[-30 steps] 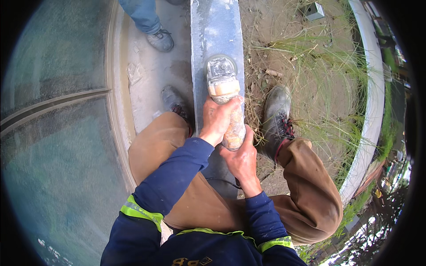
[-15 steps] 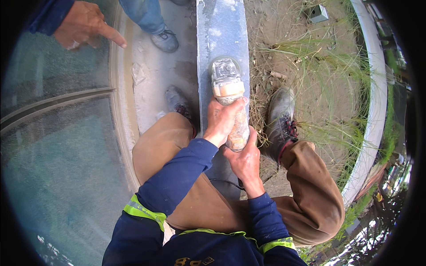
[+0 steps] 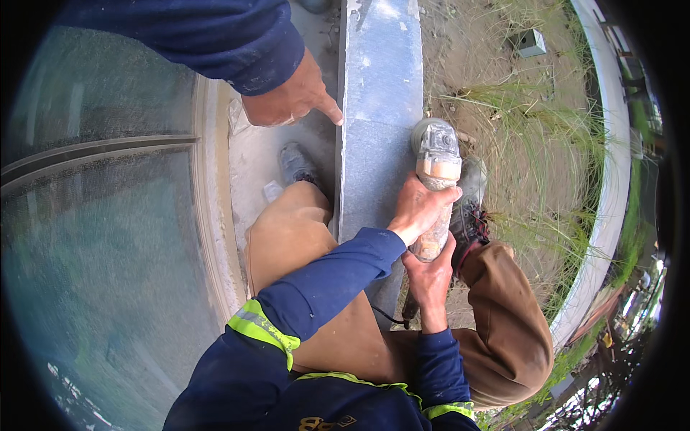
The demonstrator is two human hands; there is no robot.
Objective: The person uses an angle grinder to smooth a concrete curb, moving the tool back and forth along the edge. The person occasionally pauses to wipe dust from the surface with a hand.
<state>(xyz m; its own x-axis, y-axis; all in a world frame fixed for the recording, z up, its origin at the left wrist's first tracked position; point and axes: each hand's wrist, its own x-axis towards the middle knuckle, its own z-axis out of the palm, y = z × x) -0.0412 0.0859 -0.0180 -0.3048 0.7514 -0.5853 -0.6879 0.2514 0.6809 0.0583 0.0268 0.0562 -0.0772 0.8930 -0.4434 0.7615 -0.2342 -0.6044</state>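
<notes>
My left hand (image 3: 421, 206) is wrapped round the front of a dusty angle grinder (image 3: 439, 167) with a worn orange body. Behind it, my right hand (image 3: 431, 279) grips the rear end of the same tool, from which a dark cord trails. The grinder's round head lies at the right edge of a long bluish-grey slab (image 3: 381, 169), partly past that edge. Its disc is mostly hidden under the head. From the upper left, another person's hand (image 3: 291, 97) points with one finger at the slab's left edge.
Large glass panes (image 3: 108, 237) in a frame stand at the left. To the right lie dirt, grass tufts (image 3: 532, 115) and a small grey box (image 3: 530, 43), bounded by a curved pale kerb (image 3: 611, 179). My shoes (image 3: 471, 183) stand on both sides of the slab.
Both my hands have carried the grinder right, from over the middle of the slab to its right edge. The other person's pointing hand has come in rightward to the slab's left edge.
</notes>
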